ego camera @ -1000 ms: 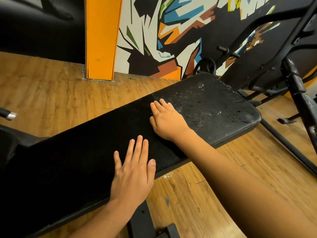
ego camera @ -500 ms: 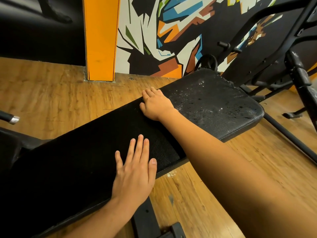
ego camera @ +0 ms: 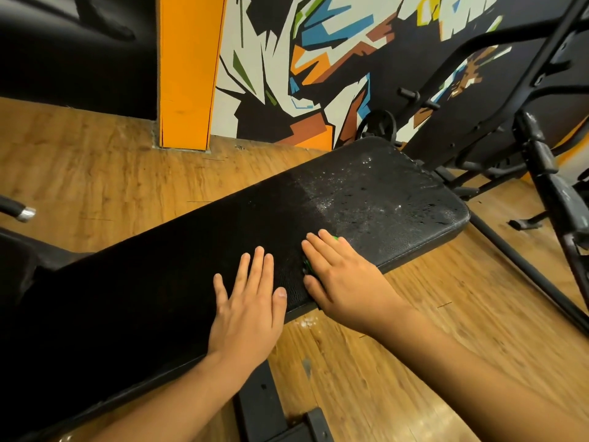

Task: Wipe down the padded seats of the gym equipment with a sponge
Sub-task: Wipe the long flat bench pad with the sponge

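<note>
A long black padded bench seat [ego camera: 382, 193] runs from lower left to upper right, with white foam and wet specks on its far end. My right hand [ego camera: 342, 277] lies flat near the seat's front edge and presses a green sponge [ego camera: 335, 239] onto the pad. The hand covers most of the sponge, so only green slivers show at the fingertips and by the thumb. Just to the left, my left hand [ego camera: 248, 301] rests flat on the pad with straight fingers and holds nothing.
The bench's black metal base [ego camera: 264, 406] stands on a wooden floor [ego camera: 95, 173]. A black machine frame [ego camera: 541, 161] with angled bars fills the right side. An orange pillar [ego camera: 188, 71] and a painted wall [ego camera: 318, 59] stand behind. A chrome-tipped handle [ego camera: 22, 212] pokes in at the left.
My right hand slid with the sponge from the pad's far edge back across to the near front edge. My left hand stayed flat in place.
</note>
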The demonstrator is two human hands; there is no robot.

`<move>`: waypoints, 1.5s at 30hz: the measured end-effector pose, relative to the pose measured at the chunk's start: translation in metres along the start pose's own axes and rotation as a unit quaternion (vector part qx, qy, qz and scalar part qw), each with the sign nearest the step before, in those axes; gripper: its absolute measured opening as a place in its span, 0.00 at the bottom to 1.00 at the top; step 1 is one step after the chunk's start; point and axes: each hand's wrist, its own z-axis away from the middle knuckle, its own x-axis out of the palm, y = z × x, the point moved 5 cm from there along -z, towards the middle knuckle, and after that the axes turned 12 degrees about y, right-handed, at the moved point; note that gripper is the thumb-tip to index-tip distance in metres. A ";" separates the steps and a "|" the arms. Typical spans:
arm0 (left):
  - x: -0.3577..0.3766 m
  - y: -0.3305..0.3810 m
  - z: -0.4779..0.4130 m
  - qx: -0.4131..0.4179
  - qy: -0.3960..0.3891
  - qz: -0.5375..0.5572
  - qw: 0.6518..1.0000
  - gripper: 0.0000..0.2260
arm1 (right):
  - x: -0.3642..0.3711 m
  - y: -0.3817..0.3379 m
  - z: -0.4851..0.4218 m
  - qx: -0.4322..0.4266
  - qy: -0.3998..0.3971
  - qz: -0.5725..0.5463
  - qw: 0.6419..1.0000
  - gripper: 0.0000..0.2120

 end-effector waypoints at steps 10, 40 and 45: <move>0.001 -0.001 0.000 0.003 0.016 -0.009 1.000 0.31 | 0.019 -0.003 -0.090 0.014 0.008 0.019 1.000 0.29; 0.006 -0.002 -0.002 0.008 0.003 -0.019 1.000 0.29 | 0.056 0.018 -0.206 0.045 -0.015 0.055 0.997 0.33; 0.003 -0.002 -0.001 0.003 0.009 -0.011 1.000 0.32 | 0.042 0.010 -0.177 0.014 -0.013 0.068 0.998 0.31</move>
